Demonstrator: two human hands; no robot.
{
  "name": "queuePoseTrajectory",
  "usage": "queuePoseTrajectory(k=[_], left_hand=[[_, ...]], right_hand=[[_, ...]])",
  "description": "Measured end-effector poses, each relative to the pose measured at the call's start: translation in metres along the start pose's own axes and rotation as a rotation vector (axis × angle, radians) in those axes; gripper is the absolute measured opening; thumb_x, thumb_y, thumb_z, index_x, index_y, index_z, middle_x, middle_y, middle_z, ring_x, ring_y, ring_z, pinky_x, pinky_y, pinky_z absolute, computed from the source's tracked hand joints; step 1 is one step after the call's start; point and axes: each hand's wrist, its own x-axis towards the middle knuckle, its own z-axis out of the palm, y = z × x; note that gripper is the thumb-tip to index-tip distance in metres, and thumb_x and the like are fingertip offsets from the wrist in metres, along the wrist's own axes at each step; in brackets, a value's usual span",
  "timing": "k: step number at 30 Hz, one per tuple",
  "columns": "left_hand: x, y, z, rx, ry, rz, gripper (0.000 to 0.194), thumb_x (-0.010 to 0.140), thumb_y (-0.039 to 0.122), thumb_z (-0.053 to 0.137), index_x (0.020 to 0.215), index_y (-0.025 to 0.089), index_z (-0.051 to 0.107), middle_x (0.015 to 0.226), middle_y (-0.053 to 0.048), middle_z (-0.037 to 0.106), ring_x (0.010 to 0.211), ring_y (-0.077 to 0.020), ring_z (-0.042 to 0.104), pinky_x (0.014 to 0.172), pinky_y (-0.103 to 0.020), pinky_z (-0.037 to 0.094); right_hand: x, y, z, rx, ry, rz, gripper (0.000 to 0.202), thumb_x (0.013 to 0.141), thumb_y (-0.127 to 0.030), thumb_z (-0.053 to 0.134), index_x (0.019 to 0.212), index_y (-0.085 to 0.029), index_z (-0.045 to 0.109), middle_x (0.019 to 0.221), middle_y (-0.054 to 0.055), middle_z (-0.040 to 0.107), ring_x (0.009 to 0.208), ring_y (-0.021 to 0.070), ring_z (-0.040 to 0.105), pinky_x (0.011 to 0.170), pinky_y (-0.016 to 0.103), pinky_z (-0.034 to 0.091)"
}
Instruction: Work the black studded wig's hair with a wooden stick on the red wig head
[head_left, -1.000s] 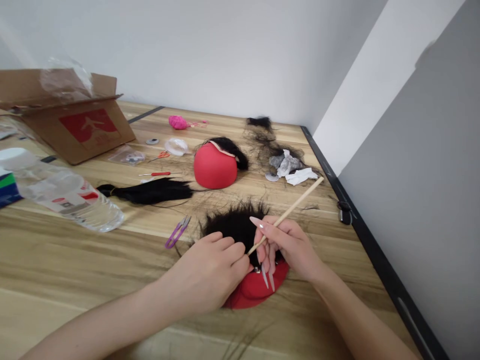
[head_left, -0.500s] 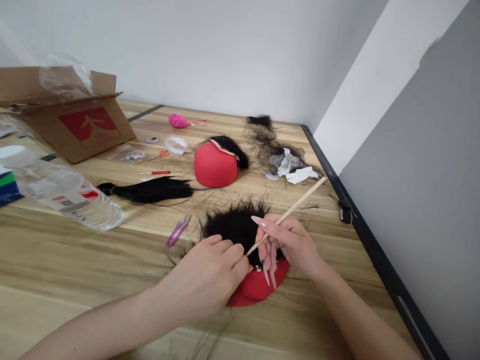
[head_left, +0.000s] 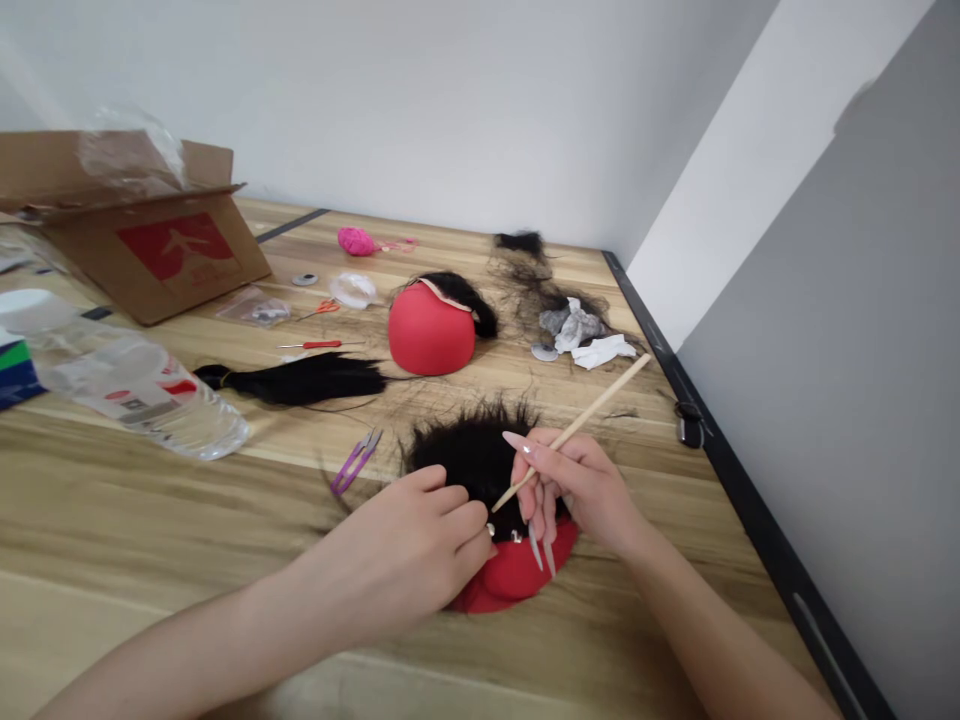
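Observation:
A red dome [head_left: 517, 585] topped with short black hair [head_left: 465, 440] lies on the table in front of me. My right hand [head_left: 574, 485] pinches a thin wooden stick [head_left: 600, 402], its lower tip at the hair near the dome's front. Over the left side of the hair, my left hand [head_left: 427, 545] is closed with curled fingers; what its fingertips grip is hidden. Small shiny pieces [head_left: 516, 537] show at the hair's front edge, between the hands.
Purple snips [head_left: 356, 462], a black hair bundle [head_left: 307, 380] and a water bottle [head_left: 150, 390] lie left. Another red dome [head_left: 431, 335] stands behind, with a cardboard box [head_left: 180, 255] back left. Loose hair and crumpled gloves [head_left: 574, 325] are back right.
My left hand has shifted slightly left, away from the stick's tip, uncovering another shiny piece at the hair's edge. My right hand and the stick are nearly unmoved.

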Motion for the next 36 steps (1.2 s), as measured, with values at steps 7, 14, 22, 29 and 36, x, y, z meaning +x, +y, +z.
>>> queuePoseTrajectory(k=[7, 14, 22, 29, 36], left_hand=[[-0.002, 0.002, -0.006, -0.013, 0.050, 0.099, 0.032, 0.099, 0.010, 0.040, 0.073, 0.017, 0.058, 0.068, 0.000, 0.054, 0.060, -0.0177, 0.040, 0.068, -0.036, 0.028], [0.003, 0.001, -0.003, -0.127, 0.186, 0.202, 0.036, 0.099, 0.009, 0.042, 0.068, 0.016, 0.058, 0.063, 0.002, 0.054, 0.059, -0.0136, 0.042, 0.080, -0.034, 0.040], [0.009, -0.004, 0.012, -0.631, 0.260, 0.246, 0.037, 0.097, 0.015, 0.038, 0.061, 0.022, 0.038, 0.059, 0.002, 0.048, 0.057, -0.0136, 0.044, 0.071, -0.027, 0.049], [0.003, 0.002, 0.015, -0.850, 0.083, 0.213, 0.036, 0.097, 0.022, 0.039, 0.068, 0.023, 0.018, 0.060, 0.003, 0.036, 0.054, -0.0166, 0.034, 0.054, -0.033, 0.032], [0.005, 0.004, 0.014, -0.821, 0.055, 0.215, 0.038, 0.096, 0.025, 0.041, 0.065, 0.022, 0.020, 0.058, 0.002, 0.041, 0.054, -0.0168, 0.038, 0.057, -0.033, 0.035]], right_hand=[[0.000, 0.000, 0.000, -0.014, 0.002, 0.001, 0.045, 0.080, -0.055, 0.072, 0.068, -0.014, 0.063, 0.048, 0.001, 0.067, 0.032, 0.0095, 0.059, 0.032, 0.013, 0.046], [-0.001, 0.000, -0.001, -0.038, 0.008, 0.001, 0.044, 0.080, -0.056, 0.071, 0.069, -0.014, 0.062, 0.048, 0.001, 0.066, 0.032, 0.0100, 0.059, 0.032, 0.014, 0.046], [0.001, 0.000, 0.000, -0.049, 0.009, 0.010, 0.048, 0.077, -0.060, 0.073, 0.070, -0.014, 0.062, 0.048, 0.000, 0.066, 0.033, 0.0097, 0.060, 0.032, 0.013, 0.046], [0.000, -0.001, -0.001, -0.071, 0.007, -0.007, 0.048, 0.077, -0.060, 0.073, 0.071, -0.014, 0.062, 0.049, 0.000, 0.065, 0.034, 0.0098, 0.060, 0.033, 0.014, 0.048], [-0.001, -0.004, -0.004, -0.144, -0.020, -0.006, 0.047, 0.083, -0.060, 0.067, 0.076, -0.014, 0.060, 0.054, 0.000, 0.066, 0.039, 0.0105, 0.063, 0.036, 0.015, 0.051]])
